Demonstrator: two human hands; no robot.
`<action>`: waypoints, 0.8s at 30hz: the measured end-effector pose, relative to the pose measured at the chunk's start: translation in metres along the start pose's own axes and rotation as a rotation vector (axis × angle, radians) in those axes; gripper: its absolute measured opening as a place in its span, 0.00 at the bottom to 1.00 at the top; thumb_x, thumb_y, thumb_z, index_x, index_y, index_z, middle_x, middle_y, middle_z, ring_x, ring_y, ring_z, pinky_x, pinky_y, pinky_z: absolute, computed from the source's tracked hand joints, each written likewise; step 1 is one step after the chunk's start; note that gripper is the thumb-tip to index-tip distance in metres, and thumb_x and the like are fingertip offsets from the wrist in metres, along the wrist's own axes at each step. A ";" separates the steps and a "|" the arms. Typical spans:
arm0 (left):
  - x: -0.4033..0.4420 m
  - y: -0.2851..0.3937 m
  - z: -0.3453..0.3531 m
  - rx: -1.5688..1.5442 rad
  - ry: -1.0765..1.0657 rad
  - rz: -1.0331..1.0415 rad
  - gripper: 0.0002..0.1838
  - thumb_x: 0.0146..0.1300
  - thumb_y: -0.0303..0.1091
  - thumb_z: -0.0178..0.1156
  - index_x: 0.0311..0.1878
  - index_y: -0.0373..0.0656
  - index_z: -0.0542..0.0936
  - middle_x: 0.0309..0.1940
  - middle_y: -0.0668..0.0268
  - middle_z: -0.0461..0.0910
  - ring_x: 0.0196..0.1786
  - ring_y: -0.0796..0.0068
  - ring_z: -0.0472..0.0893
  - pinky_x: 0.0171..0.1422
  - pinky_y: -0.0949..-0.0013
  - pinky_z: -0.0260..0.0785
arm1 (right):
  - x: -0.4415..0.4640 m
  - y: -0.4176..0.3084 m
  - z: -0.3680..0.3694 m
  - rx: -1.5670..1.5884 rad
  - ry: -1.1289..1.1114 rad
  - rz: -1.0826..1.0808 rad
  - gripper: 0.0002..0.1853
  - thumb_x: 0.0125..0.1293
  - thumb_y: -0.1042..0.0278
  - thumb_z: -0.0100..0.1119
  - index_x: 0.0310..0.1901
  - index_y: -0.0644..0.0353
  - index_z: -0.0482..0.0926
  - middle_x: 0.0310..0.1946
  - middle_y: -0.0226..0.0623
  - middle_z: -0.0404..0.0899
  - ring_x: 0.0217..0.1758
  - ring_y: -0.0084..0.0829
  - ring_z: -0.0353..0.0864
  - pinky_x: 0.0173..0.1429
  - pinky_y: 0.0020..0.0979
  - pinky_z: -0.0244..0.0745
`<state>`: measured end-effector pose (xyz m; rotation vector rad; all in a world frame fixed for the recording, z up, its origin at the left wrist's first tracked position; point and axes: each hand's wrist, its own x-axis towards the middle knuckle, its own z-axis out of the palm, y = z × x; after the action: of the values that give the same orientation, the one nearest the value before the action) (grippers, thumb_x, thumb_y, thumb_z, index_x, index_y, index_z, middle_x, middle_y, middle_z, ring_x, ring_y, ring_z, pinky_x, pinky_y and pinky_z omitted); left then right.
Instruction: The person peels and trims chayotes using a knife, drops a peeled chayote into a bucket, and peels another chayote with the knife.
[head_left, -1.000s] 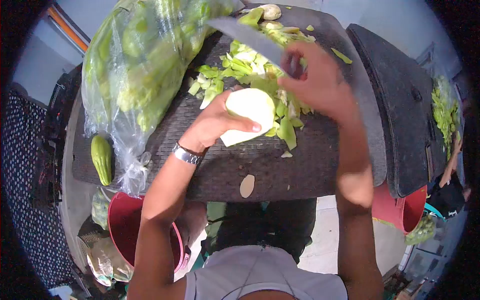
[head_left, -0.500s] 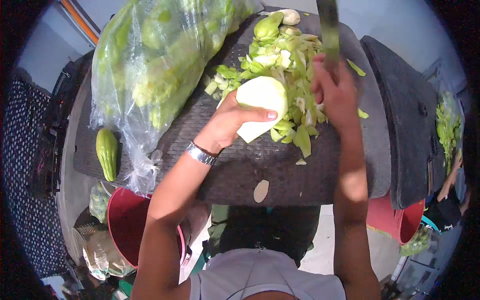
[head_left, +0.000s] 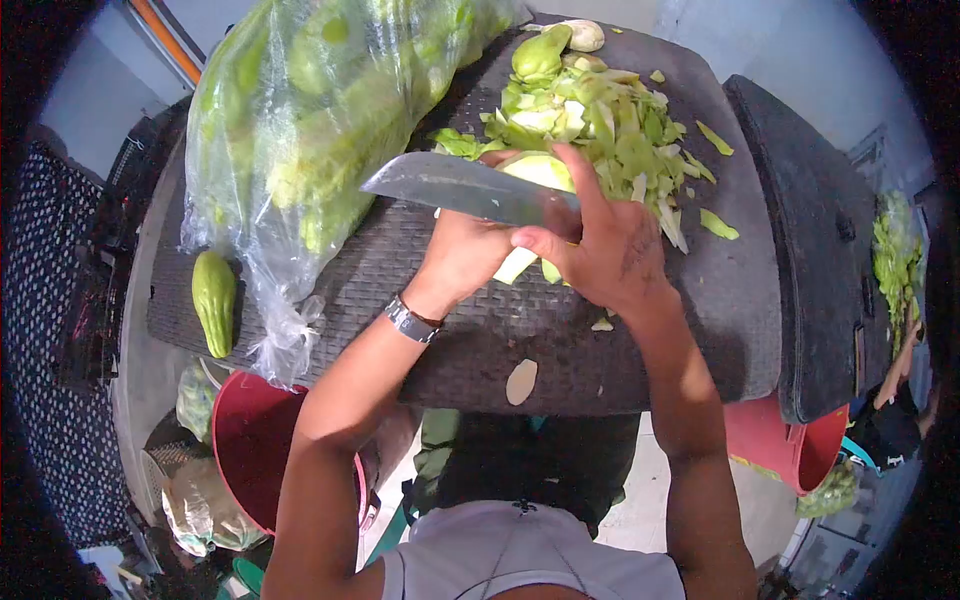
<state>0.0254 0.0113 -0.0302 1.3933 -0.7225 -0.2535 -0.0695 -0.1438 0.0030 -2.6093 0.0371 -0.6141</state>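
My left hand is closed round a peeled pale green chayote, partly hidden behind the blade and my fingers. In my right hand is a large knife, its broad blade lying across the chayote and pointing left. My right thumb is close to my left hand; from here I cannot tell whether they touch. Just beyond both hands is a heap of green peelings and cut pieces. An unpeeled chayote rests at the heap's far end, beside a pale rounded piece.
A clear plastic bag of chayotes fills the table's left side. A single green chayote lies left of it on the dark woven tabletop. Red tubs stand below, left and right. A pale slice lies near the front edge.
The knife has come down from upright at the upper right to lie across the chayote. My right hand has moved left and nearer me, beside my left hand, which still grips the chayote.
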 end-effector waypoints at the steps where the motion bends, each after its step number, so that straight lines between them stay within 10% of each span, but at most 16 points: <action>1: -0.001 -0.001 -0.002 0.050 -0.029 -0.004 0.29 0.59 0.26 0.71 0.64 0.36 0.75 0.58 0.61 0.82 0.60 0.69 0.81 0.66 0.63 0.73 | 0.000 0.001 0.001 0.009 -0.002 0.002 0.53 0.55 0.23 0.67 0.72 0.56 0.65 0.24 0.42 0.85 0.30 0.53 0.89 0.38 0.52 0.83; 24: -0.002 0.018 0.003 0.160 -0.020 0.040 0.21 0.53 0.26 0.76 0.52 0.37 0.83 0.48 0.63 0.87 0.52 0.71 0.85 0.58 0.64 0.76 | 0.004 0.017 0.006 0.182 -0.067 0.024 0.42 0.62 0.27 0.64 0.58 0.63 0.73 0.23 0.51 0.82 0.31 0.59 0.86 0.36 0.53 0.80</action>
<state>0.0173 0.0137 -0.0135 1.5279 -0.7996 -0.1815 -0.0626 -0.1575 -0.0076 -2.4474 -0.0083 -0.4969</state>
